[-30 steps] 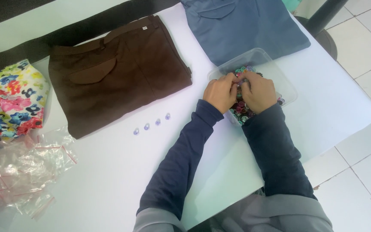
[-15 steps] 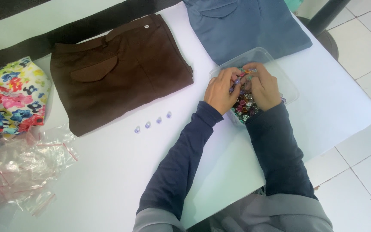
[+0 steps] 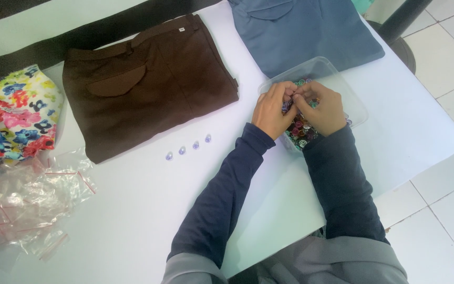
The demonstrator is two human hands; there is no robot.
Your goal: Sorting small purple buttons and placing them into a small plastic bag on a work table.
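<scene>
Since a second ago the fingertips have been drawn closer together above the clear plastic tray [image 3: 342, 84], which is set beside the brown trousers [image 3: 148, 79]. The left hand [image 3: 272, 109] and right hand [image 3: 321, 108] are kept half-curled over the beads [image 3: 299, 131] inside it, fingertips pinched together; what is pinched cannot be told. Four pale beads [image 3: 188, 148] are lined up just below the trousers.

Both hands hide much of the clear tub [image 3: 337, 79]; blue garment [image 3: 311, 31] cropped.

left hand [image 3: 271, 111] fingers curled | right hand [image 3: 322, 109] curled | fingertips touching
</scene>
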